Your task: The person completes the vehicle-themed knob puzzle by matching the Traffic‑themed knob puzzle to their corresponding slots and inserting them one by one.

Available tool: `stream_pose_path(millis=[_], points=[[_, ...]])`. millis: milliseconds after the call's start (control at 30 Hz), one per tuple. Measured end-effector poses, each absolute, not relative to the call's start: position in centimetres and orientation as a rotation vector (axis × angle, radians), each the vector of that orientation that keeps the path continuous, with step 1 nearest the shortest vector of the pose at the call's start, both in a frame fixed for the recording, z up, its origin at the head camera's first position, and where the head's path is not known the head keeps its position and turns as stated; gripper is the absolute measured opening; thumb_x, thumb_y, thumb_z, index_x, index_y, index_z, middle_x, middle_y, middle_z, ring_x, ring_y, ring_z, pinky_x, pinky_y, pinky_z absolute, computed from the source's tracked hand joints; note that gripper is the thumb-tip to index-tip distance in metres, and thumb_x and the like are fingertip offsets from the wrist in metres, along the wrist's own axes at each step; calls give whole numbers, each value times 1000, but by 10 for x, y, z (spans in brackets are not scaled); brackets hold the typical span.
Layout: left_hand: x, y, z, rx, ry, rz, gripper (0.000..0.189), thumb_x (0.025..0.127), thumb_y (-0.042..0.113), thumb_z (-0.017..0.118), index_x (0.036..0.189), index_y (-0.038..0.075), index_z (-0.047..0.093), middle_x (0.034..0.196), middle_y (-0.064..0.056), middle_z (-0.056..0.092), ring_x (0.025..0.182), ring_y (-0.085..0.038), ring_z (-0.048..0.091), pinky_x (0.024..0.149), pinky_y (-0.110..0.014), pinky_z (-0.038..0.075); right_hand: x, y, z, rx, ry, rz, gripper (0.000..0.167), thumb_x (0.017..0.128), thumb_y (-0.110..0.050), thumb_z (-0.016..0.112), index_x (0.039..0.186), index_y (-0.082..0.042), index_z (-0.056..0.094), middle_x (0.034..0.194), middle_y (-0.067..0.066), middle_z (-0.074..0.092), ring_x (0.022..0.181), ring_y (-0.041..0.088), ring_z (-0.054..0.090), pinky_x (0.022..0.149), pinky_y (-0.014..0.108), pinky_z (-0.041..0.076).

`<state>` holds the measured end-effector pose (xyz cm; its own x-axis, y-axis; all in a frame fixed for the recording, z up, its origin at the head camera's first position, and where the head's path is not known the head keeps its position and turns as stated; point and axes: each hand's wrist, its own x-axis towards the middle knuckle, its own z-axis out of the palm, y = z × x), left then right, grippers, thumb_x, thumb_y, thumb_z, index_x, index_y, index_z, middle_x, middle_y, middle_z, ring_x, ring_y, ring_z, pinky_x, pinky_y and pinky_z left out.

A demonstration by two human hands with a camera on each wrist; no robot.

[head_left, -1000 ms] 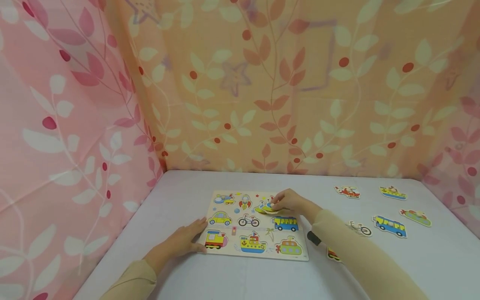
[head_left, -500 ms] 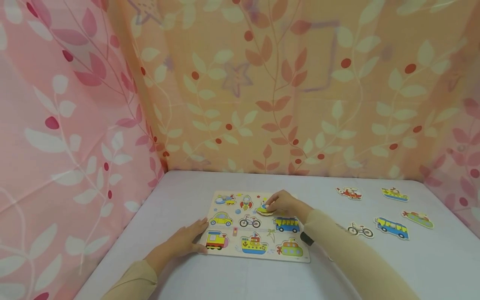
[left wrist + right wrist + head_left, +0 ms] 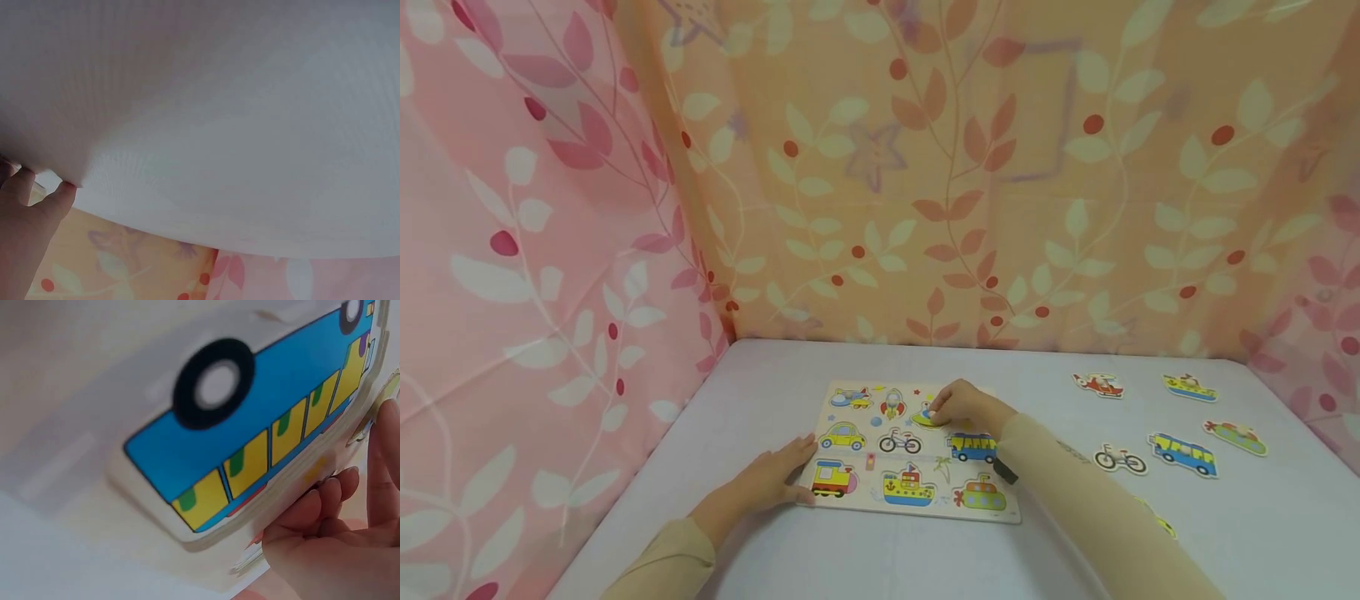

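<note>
My left hand (image 3: 767, 479) rests along the left edge of a wooden puzzle board (image 3: 880, 510), its fingers extended; in the left wrist view the hand (image 3: 31, 222) is mostly out of frame. Over the board's upper right part, my right hand (image 3: 973, 406) pinches a small yellow puzzle piece with some blue (image 3: 927, 419). That piece looks level with the board, but whether it sits in its recess I cannot tell. In the right wrist view, thumb and fingers of the hand (image 3: 337, 550) are beside the board's large blue bus picture (image 3: 250, 425).
Right of the board lie loose pieces: a red helicopter (image 3: 1098, 384), a ship (image 3: 1190, 387), a submarine (image 3: 1236, 437), a bus (image 3: 1183, 454) and a bicycle (image 3: 1121, 459). A yellow piece (image 3: 1165, 527) shows partly behind my right sleeve. Patterned curtains (image 3: 887, 250) border the table.
My right hand has brought the yellow piece slightly left and down onto its matching picture, turning a little. The left hand has stayed put on the board's edge.
</note>
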<state>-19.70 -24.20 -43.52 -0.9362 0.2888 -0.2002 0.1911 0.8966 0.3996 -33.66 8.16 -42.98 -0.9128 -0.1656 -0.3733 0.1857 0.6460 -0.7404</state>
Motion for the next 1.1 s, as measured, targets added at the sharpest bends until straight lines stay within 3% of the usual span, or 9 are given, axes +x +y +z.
stream_pose_path(millis=[167,300,533,767,1100], points=[[-198,-242,-436,363,2807,552,90,78,47,76,150,8,37,158,-7,27,146,-31,20,113,-59,17,-332,92,-421,-64,2435,-1174,27,83,-17,79,108,-9,72,108,11,61,89,25,57,73,31,48],[-198,-241,-436,359,2806,557,90,78,45,77,150,8,37,158,-8,27,145,-31,21,113,-59,17,-329,108,-411,-158,2466,-1183,34,86,-19,75,118,-8,70,121,13,58,99,27,51,86,38,45],[-196,-241,-436,358,2822,563,89,78,42,78,149,7,38,158,-8,28,145,-32,21,113,-60,16,-328,141,-399,-156,2515,-1171,36,88,-19,72,121,-7,67,122,13,61,103,27,54,89,45,48],[-196,-241,-436,367,2823,584,89,78,41,78,149,7,38,158,-10,28,145,-33,21,113,-61,15,-322,182,-391,-154,2531,-1160,40,90,-20,69,126,-3,63,130,21,56,115,37,49,95,56,43],[-196,-241,-437,350,2819,581,87,79,39,79,149,7,38,158,-8,27,145,-33,21,113,-61,15,-318,232,-385,-144,2541,-1201,44,91,-20,68,129,1,58,128,23,57,114,38,51,93,59,42]])
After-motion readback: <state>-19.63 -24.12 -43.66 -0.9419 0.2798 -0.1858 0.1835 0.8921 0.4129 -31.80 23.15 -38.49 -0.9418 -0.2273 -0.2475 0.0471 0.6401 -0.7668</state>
